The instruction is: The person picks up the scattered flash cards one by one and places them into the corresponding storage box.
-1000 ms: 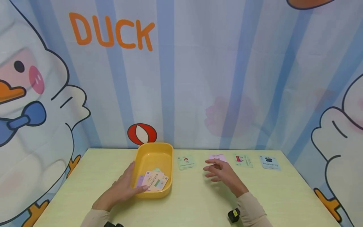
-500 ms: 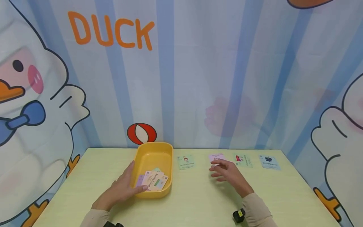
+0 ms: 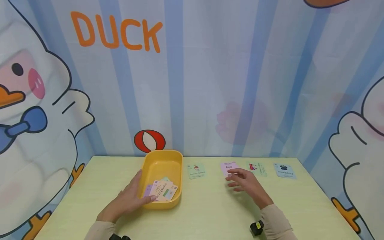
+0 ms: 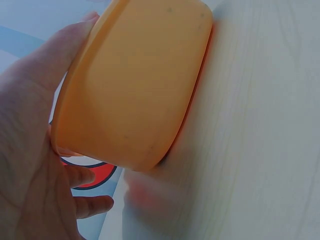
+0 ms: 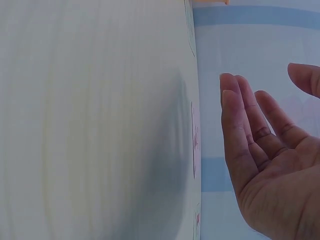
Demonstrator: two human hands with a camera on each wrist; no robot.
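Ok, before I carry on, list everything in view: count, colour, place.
Rounded rectangular plastic tray: one, yellow, left of the table's centre.
Thin printed cards in tray: at least three, cream "sunshine" card, purple card, green card, overlapping, near end.
Thin printed cards in row: four, green "Lantern Festival" card, purple row card, green red-pictured card, blue "blueberry" card, left to right, right of tray.
Smooth table: one, pale yellow, beneath these.
Striped duck-printed cloth backdrop: one surround, blue and white, around table.
Small wrist devices: two, black, by sleeves.
Sleeves: two, beige, near edge.
Left hand: one, bare, gripping tray's left near corner.
Right hand: one, bare, beside purple row card.
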